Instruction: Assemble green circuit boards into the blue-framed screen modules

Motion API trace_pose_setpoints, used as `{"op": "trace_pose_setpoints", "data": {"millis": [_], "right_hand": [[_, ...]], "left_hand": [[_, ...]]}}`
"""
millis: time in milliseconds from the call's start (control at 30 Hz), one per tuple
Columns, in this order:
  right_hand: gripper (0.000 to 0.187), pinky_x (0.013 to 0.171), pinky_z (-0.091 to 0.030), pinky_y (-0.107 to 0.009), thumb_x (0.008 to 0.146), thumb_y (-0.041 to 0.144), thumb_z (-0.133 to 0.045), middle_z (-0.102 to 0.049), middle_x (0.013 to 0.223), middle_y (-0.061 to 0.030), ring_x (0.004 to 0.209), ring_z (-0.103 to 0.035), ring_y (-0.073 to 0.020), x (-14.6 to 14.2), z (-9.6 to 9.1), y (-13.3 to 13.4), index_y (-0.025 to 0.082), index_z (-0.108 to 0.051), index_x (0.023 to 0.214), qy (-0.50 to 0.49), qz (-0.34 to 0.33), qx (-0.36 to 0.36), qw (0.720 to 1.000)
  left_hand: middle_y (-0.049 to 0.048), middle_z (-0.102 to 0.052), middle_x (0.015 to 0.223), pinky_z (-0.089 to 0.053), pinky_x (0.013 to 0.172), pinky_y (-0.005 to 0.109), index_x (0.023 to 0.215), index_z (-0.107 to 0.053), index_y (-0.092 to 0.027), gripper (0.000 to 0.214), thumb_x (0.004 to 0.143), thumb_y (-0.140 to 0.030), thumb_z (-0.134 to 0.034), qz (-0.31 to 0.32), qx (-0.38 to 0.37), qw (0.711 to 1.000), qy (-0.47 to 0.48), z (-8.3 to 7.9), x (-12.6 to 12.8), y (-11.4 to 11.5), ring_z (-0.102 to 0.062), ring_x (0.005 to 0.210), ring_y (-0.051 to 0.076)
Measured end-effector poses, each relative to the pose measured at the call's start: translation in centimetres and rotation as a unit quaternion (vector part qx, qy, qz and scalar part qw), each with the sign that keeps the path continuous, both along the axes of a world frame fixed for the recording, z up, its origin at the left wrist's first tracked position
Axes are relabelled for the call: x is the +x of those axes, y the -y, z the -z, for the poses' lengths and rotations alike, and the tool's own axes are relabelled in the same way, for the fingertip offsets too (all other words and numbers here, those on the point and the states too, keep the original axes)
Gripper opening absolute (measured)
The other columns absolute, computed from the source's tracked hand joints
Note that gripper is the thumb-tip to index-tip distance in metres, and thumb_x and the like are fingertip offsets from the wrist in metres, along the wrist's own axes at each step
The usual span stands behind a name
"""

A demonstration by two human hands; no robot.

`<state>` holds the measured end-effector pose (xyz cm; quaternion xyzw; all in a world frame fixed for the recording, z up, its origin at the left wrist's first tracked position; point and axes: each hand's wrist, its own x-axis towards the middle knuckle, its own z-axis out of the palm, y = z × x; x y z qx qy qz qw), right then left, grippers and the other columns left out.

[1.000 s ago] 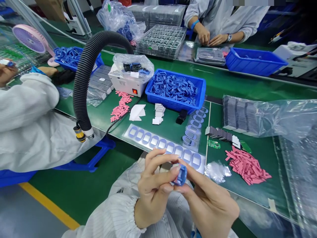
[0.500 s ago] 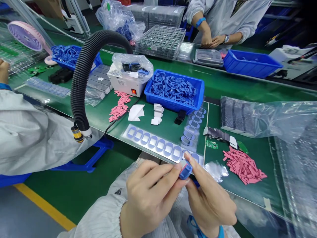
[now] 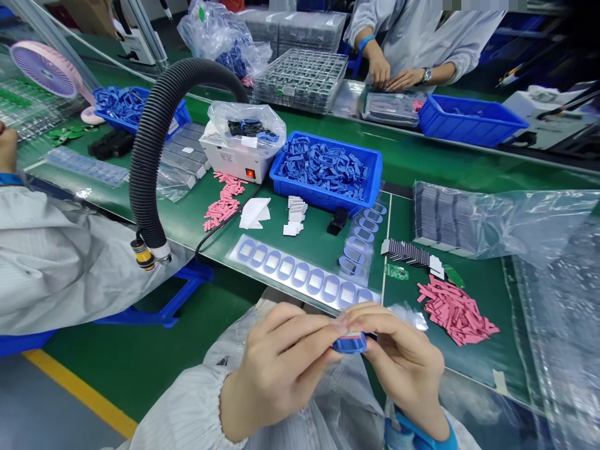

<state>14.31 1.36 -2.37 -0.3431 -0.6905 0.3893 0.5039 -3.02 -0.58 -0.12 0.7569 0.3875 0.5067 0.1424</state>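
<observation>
We pinch a small blue plastic frame (image 3: 349, 345) at 6 o'clock, low in view, between our left hand (image 3: 276, 369) and our right hand (image 3: 403, 362). The fingers of each hand lie pressed together and curl over the frame, their fingertips (image 3: 342, 322) nearly meeting above it. The thumbs are hidden, so we cannot tell how they sit. A thin pink line shows along the frame's upper edge, too small to identify. A blue wrist strap (image 3: 412, 431) circles our right wrist.

Just beyond the hands, at 12 o'clock, lies a clear liner of oval blue gaskets (image 3: 300, 272). Further out sits a blue tray (image 3: 328, 201) heaped with blue frames. A pile of pink strips (image 3: 454, 310) lies at 3 o'clock. A black corrugated hose (image 3: 159, 131) arches at 10 o'clock. At 1 o'clock, a co-worker's hands (image 3: 391, 75) work across the green bench.
</observation>
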Motion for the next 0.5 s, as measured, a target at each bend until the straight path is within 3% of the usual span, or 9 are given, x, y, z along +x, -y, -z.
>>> {"op": "trace_pose_setpoints", "data": {"millis": [167,367,500], "right_hand": [[0.017,0.067,-0.055,-0.035,0.083,0.011,-0.057,-0.068,0.081,-0.0055,0.078,-0.066,-0.0204,-0.2,-0.3,0.3,0.021,-0.063,0.095,0.061,0.019,0.048,0.997],[0.023,0.068,-0.055,-0.033,0.08,0.005,-0.059,-0.068,0.081,-0.0038,0.076,-0.066,-0.0188,-0.2,0.1,0.9,0.021,-0.061,0.096,0.116,0.047,0.068,0.99],[0.026,0.071,-0.054,-0.032,0.078,0.002,-0.059,-0.068,0.084,-0.0039,0.079,-0.065,-0.0179,0.4,0.1,0.6,0.02,-0.06,0.097,0.158,0.045,0.076,0.983]], "left_hand": [[0.0082,-0.071,0.084,-0.052,0.069,0.031,0.096,-0.064,-0.012,0.014,0.085,-0.019,-0.058,0.023,-0.093,0.995,0.024,-0.2,0.2,0.0,-0.064,0.077,0.018],[0.0066,-0.068,0.072,-0.049,0.062,0.029,0.091,-0.064,-0.011,0.009,0.085,-0.014,-0.058,0.023,-0.079,0.995,0.061,0.6,0.3,-0.6,-0.06,0.064,0.016],[0.0051,-0.071,0.077,-0.051,0.066,0.029,0.095,-0.063,-0.014,0.013,0.083,-0.012,-0.06,0.053,-0.128,0.99,0.007,0.6,-0.3,-1.0,-0.061,0.071,0.016]]}}
